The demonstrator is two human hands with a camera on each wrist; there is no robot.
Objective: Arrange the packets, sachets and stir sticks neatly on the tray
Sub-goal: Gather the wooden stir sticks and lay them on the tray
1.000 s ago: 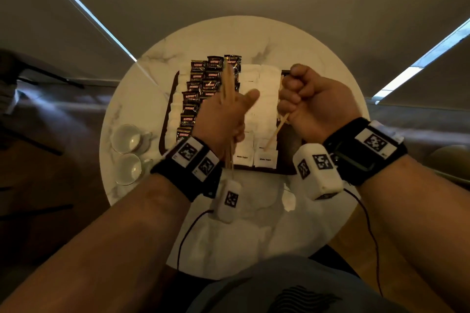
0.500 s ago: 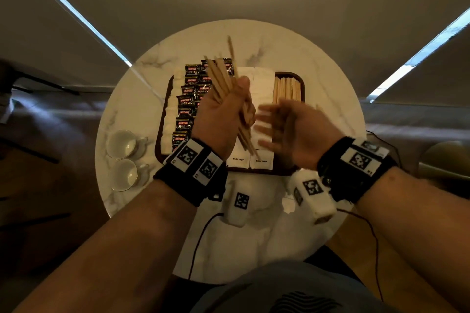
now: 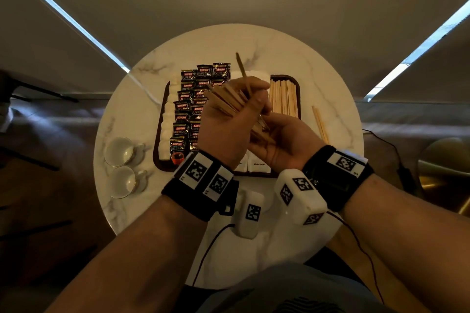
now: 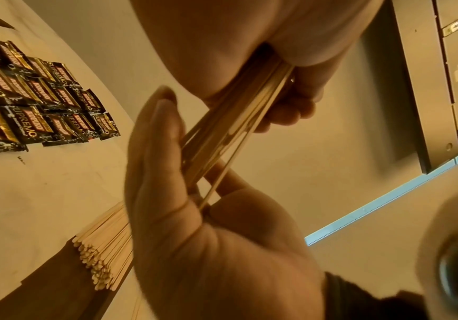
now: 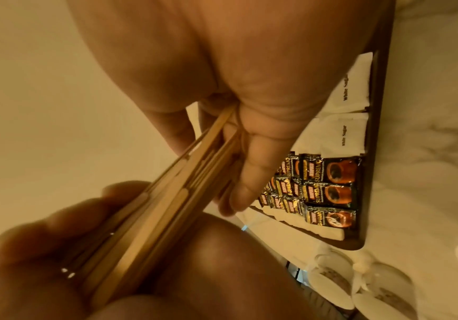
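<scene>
Fingers [image 3: 251,85] of the left hand [image 3: 226,124] grip splayed thin wooden stir sticks [image 3: 223,101]; the flat-fingered right hand [image 3: 284,145] squares them, seemingly ready for the dark tray [image 3: 166,164].

Readable print on the packets and sachets

The dark coffee packets [image 3: 183,132] carried "KOPIKO" on a red band and "SUPREMO" below it; the white sachets [image 5: 345,134] carried "White Sugar" in small black print. The wrist bands [image 3: 201,175] showed square black-and-white code markers.
</scene>
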